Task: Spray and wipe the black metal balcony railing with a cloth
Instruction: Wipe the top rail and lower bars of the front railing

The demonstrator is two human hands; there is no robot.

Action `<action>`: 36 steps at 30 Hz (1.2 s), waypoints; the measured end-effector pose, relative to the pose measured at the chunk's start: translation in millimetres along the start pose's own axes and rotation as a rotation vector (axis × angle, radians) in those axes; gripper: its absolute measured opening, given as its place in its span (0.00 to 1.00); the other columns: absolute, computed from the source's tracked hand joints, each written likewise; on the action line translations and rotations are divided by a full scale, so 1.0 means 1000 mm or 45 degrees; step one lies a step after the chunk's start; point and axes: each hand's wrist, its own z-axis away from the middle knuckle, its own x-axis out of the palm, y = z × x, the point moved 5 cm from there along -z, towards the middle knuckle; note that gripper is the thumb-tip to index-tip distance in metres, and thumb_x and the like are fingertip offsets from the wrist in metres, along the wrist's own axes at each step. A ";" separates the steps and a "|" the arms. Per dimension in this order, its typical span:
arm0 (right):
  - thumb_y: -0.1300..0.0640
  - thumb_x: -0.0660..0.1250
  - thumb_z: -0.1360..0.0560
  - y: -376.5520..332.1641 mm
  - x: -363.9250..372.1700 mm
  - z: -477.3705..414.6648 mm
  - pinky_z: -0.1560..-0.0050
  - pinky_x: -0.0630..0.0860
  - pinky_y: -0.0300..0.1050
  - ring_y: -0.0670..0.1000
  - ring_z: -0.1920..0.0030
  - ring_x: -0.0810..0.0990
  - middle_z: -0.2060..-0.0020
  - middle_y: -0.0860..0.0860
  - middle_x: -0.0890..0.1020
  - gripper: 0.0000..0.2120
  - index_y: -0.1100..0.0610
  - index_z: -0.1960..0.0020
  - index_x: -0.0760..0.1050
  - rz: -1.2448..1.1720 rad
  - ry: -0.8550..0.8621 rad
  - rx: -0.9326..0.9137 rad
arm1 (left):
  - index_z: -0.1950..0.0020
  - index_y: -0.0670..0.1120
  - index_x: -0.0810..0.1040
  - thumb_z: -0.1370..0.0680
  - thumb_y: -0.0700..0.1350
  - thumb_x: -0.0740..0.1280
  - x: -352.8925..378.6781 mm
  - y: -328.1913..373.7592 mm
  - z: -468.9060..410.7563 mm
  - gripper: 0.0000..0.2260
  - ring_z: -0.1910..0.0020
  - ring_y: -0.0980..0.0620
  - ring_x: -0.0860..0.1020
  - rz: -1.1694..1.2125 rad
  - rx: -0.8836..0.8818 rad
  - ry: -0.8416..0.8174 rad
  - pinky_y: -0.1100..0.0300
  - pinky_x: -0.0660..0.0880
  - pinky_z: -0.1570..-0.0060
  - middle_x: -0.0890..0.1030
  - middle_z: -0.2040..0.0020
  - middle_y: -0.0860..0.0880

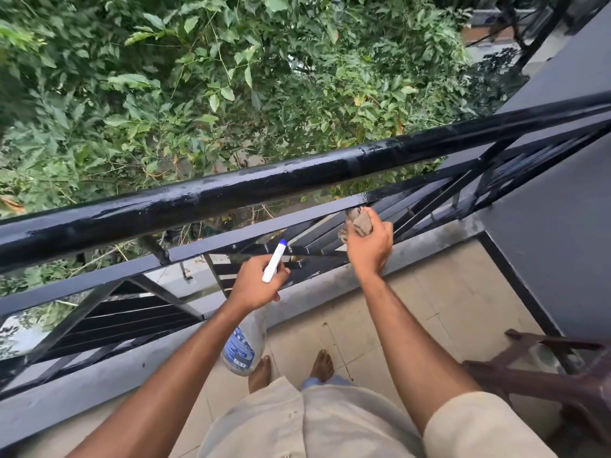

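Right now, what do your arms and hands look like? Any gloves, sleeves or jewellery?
The left hand and the right hand wear no gloves, and I see no rings, watch or bracelet. Both forearms are uncovered. A loose pale beige sleeve ends near the right elbow; the left arm's sleeve is out of view.

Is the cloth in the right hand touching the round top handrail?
Apart. The head view shows the cloth in the right hand below the flat second bar, with foliage visible between that bar and the top handrail.
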 end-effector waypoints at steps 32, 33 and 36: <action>0.50 0.76 0.33 0.046 0.085 0.048 0.48 0.82 0.48 0.54 0.52 0.84 0.53 0.50 0.84 0.16 0.46 0.46 0.82 0.551 -0.801 0.080 | 0.64 0.44 0.78 0.21 0.37 0.70 0.037 -0.007 -0.014 0.11 0.75 0.49 0.81 0.057 -0.035 0.010 0.59 0.78 0.73 0.80 0.70 0.46; 0.49 0.75 0.34 0.059 0.084 0.043 0.51 0.84 0.49 0.52 0.55 0.85 0.56 0.49 0.84 0.15 0.44 0.47 0.81 0.525 -0.802 0.086 | 0.64 0.45 0.77 0.21 0.37 0.70 0.039 -0.007 -0.013 0.11 0.75 0.49 0.81 0.061 -0.041 0.015 0.59 0.78 0.73 0.79 0.70 0.46; 0.52 0.74 0.32 0.071 0.057 0.031 0.61 0.84 0.45 0.45 0.65 0.84 0.66 0.44 0.84 0.06 0.44 0.55 0.81 0.366 -0.790 0.159 | 0.63 0.46 0.78 0.21 0.38 0.70 0.045 -0.009 -0.013 0.11 0.74 0.48 0.81 0.070 -0.058 0.005 0.63 0.75 0.74 0.79 0.68 0.46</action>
